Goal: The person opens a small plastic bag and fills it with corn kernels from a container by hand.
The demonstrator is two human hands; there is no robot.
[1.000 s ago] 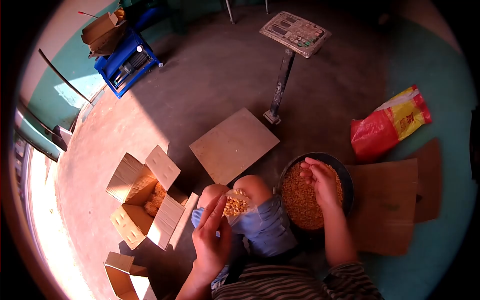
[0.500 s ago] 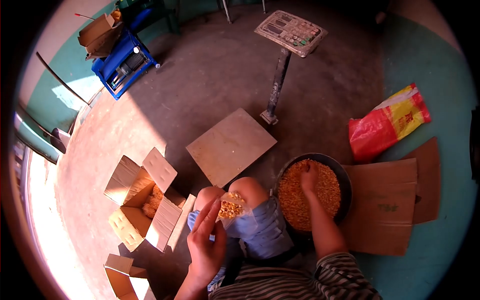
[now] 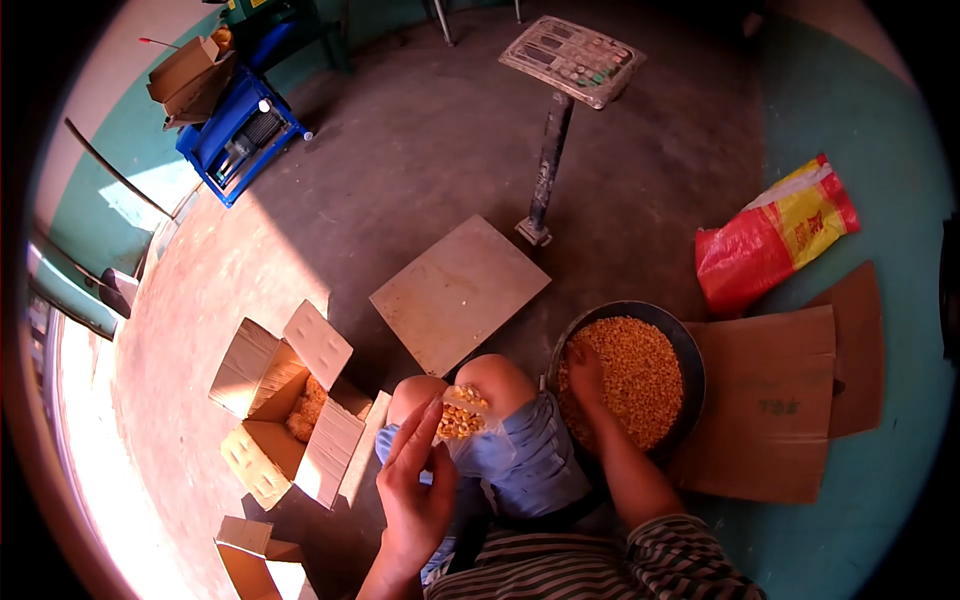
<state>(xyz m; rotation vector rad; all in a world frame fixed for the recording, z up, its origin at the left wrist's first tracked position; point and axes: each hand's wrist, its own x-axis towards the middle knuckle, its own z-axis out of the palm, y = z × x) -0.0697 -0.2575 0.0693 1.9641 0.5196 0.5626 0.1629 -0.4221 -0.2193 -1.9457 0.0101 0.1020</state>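
Observation:
A small clear plastic bag [image 3: 462, 415], partly filled with yellow kernels, is held over my lap. My left hand [image 3: 415, 480] pinches the bag's edge between its fingers. To the right, a round dark basin [image 3: 695, 385] holds a broad layer of yellow-orange kernels [image 3: 635, 375]. My right hand [image 3: 585, 375] is down at the left part of the kernels, fingers bent toward them. Its fingertips are dim, and what they hold, if anything, cannot be made out.
A platform scale [image 3: 460, 295] with a display post [image 3: 550, 160] stands ahead. Open cardboard boxes [image 3: 335, 455] are at left, flat cardboard [image 3: 765, 410] and a red-yellow sack [image 3: 775, 240] at right. A blue machine [image 3: 245, 130] stands back left.
My right hand has come down from above the basin to the kernels, then shifted toward the basin's left side. My left hand keeps the bag over my lap, slightly further left.

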